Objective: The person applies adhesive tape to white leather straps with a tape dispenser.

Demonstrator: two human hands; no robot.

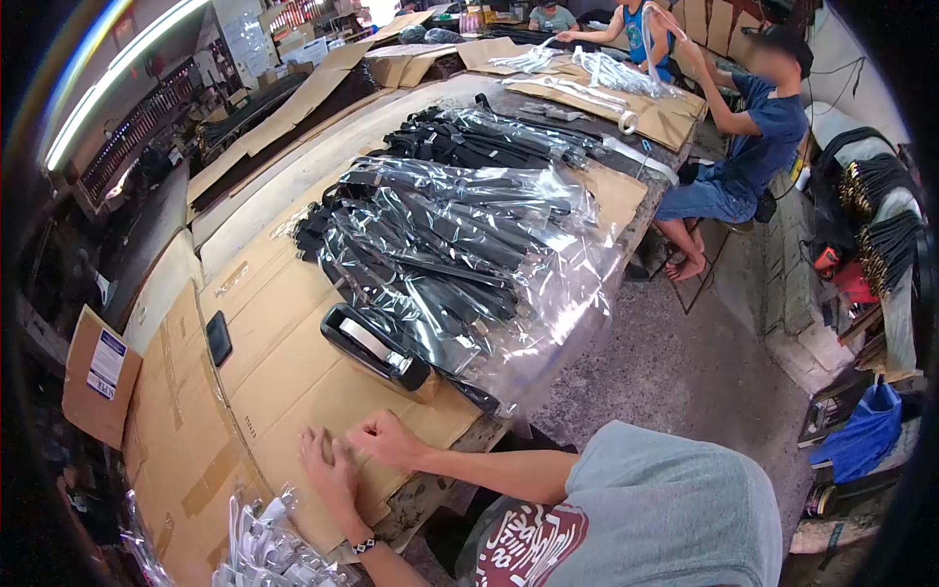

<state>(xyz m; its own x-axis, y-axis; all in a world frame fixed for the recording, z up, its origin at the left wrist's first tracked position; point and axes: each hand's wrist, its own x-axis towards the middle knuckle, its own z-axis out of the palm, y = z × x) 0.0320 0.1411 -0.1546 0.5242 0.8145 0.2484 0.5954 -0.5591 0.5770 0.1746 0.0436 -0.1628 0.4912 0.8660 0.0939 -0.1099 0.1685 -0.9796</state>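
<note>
My left hand point(331, 472), with a bracelet at the wrist, rests on the brown cardboard point(293, 391) near the table's edge, its fingers slightly apart. Close beside it, my right hand point(386, 440) is curled into a fist; anything inside it is hidden. Just beyond my right hand stands a black tape dispenser point(419, 377) with a roll of clear tape. Past the dispenser lies a large pile of black items in clear plastic sleeves point(430, 254). White items in clear plastic point(269, 548) lie at the lower left, near my left wrist.
A dark phone point(219, 338) lies on the cardboard. A cardboard flap point(101, 377) stands at the left. Across the table, a seated person point(758, 147) in blue and other people are near white straps point(621, 73). A blue cloth point(861, 430) hangs at the right.
</note>
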